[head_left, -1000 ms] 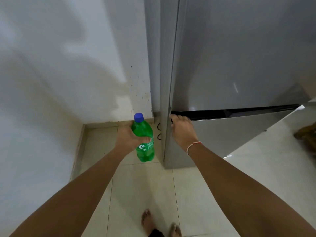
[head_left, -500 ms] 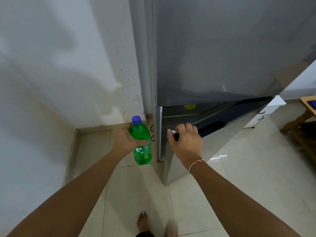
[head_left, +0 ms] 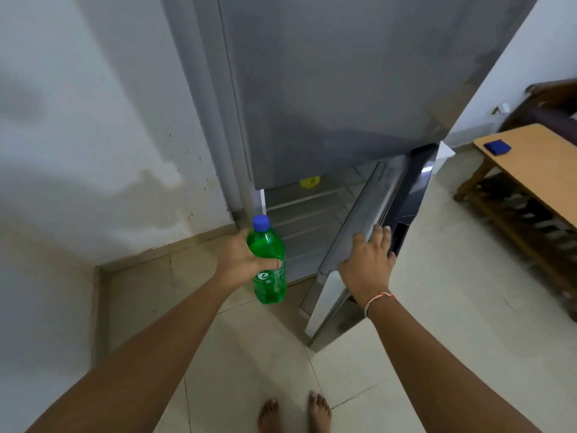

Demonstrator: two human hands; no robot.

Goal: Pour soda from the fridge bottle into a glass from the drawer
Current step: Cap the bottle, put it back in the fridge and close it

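Observation:
My left hand [head_left: 240,260] grips a green soda bottle [head_left: 269,267] with a blue cap, held upright in front of the open lower compartment of the grey fridge [head_left: 327,89]. My right hand [head_left: 368,264] rests on the top edge of the lower fridge door [head_left: 356,232], fingers curled over it. The door stands swung wide open to the right. Inside, glass shelves [head_left: 306,207] and a small yellow item [head_left: 309,181] at the back show. No glass is in view.
A white wall [head_left: 87,135] stands close on the left. A wooden table [head_left: 537,170] with a blue object [head_left: 497,147] on it sits at the right. My bare feet [head_left: 293,414] stand on the pale tiled floor.
The lower fridge door went from nearly shut to wide open, pulled by my right hand. The bottle stayed in my left hand, beside the opening.

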